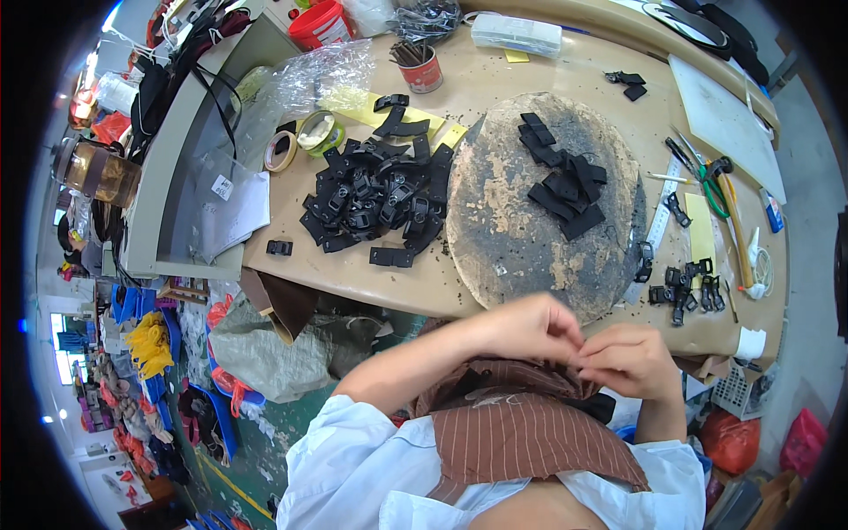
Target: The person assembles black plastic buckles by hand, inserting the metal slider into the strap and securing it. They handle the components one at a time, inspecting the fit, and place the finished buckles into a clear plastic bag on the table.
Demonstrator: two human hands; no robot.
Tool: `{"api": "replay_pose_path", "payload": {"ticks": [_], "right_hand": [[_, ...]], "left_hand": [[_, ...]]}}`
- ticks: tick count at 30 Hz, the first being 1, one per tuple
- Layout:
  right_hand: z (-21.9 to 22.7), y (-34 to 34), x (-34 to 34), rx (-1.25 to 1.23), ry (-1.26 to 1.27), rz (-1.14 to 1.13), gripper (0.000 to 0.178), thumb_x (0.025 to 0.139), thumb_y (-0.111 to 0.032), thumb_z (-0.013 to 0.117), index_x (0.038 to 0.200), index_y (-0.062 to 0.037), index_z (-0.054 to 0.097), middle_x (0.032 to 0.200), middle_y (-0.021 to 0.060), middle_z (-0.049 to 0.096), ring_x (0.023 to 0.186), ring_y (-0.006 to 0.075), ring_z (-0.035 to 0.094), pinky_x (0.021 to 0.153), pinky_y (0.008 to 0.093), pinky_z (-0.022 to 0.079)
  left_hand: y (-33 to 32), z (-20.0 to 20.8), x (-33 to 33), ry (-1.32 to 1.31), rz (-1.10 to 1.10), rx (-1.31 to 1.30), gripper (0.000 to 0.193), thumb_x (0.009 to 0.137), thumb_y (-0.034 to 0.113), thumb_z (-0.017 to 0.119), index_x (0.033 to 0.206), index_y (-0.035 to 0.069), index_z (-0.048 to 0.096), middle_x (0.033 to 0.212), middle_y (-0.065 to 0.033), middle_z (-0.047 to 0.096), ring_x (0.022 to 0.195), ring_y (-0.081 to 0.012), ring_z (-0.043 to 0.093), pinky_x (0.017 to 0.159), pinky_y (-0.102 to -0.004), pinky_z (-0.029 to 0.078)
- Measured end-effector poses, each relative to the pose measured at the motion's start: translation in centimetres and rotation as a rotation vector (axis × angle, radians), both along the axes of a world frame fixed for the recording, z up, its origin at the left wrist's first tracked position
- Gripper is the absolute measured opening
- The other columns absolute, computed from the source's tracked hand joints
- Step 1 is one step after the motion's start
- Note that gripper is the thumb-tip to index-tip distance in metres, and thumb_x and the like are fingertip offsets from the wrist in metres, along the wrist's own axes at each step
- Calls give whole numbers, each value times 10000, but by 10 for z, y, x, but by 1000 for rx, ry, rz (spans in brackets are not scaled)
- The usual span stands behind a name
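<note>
My left hand (543,329) and my right hand (629,358) meet fingertip to fingertip over my lap, just off the table's near edge. Both are closed in a pinch; whatever sits between the fingers is too small or hidden to name. Beyond them lies a round, worn board (495,221) with several black fabric strips (570,190) on it. Left of the board is a heap of black strips with plastic buckles (375,194). Another small cluster of black buckles (685,287) rests to the right of the board.
A hammer (733,230), green-handled scissors (712,190) and a steel ruler (661,216) lie at the right. Far back stand a tin of metal rods (419,69) and a red bucket (320,25). Tape rolls (320,132) sit near the grey machine housing (190,150).
</note>
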State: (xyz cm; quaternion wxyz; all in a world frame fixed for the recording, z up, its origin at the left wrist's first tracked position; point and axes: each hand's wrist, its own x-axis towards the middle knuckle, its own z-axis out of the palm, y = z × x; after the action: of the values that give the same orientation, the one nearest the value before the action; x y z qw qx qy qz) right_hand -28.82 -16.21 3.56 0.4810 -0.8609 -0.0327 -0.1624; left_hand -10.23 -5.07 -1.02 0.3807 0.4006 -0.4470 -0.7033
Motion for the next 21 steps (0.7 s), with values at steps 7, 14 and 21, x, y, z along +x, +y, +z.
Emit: {"api": "replay_pose_path", "payload": {"ticks": [7, 14, 21], "right_hand": [[-10, -7, -24, 536, -109, -229, 226, 733, 20, 692, 933, 17, 585, 936, 164, 613, 903, 202, 626, 743, 279, 519], [-34, -1, -39, 826, -10, -331, 356, 706, 81, 719, 1027, 22, 576, 928, 128, 623, 889, 201, 639, 759, 291, 526], [-18, -3, 7, 651, -257, -101, 270, 686, 96, 709, 927, 16, 619, 855, 147, 641, 798, 217, 655, 681, 299, 521]], "left_hand": [[-119, 4, 59, -1372, 412, -1112, 284, 777, 81, 627, 1061, 85, 643, 1147, -94, 624, 1097, -294, 572, 923, -363, 459], [-67, -17, 51, -1406, 519, -758, 275, 801, 32, 572, 1065, 70, 639, 1072, -107, 652, 1015, -279, 618, 855, -340, 495], [-6, 26, 9, -147, 877, -49, 210, 927, 77, 536, 1101, 0, 625, 970, -53, 660, 855, -65, 597, 714, -221, 508]]}}
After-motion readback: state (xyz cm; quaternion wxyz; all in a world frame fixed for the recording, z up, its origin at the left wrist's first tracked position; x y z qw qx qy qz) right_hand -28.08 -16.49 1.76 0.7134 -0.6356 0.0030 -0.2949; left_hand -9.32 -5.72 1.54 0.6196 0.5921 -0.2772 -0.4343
